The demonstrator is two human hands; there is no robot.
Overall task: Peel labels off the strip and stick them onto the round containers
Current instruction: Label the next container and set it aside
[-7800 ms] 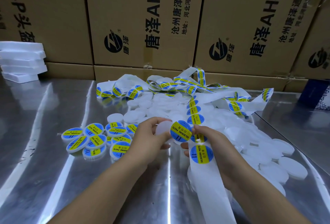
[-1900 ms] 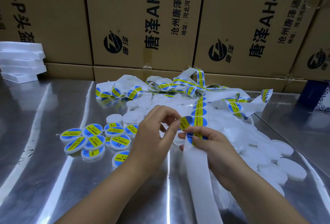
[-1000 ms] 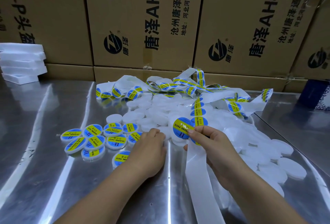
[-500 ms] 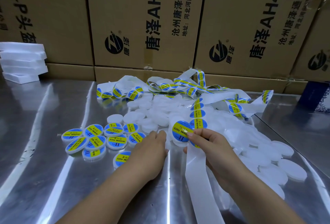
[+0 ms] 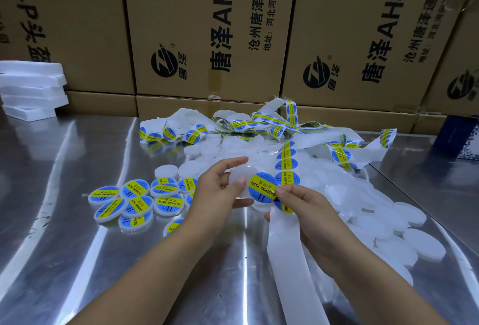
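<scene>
My left hand (image 5: pixel 215 195) holds a bare white round container (image 5: pixel 239 181) lifted off the table. My right hand (image 5: pixel 300 208) pinches a peeled blue-and-yellow label (image 5: pixel 263 187) by its edge, right beside the container, and also grips the white backing strip (image 5: pixel 287 252). The strip runs up with more labels (image 5: pixel 286 161) to a tangled heap. A pile of unlabelled white containers (image 5: pixel 363 195) lies behind and to the right. Several labelled containers (image 5: pixel 134 200) sit grouped at the left.
The work surface is a shiny steel table (image 5: pixel 64 247). Large printed cardboard boxes (image 5: pixel 207 39) wall off the back. A stack of white foam slabs (image 5: pixel 31 89) sits at far left. A dark blue box (image 5: pixel 458 135) stands at the right edge.
My left hand has risen from the table, now holding a bare container. My right hand keeps the peeled label, which now sits against that container's edge.
</scene>
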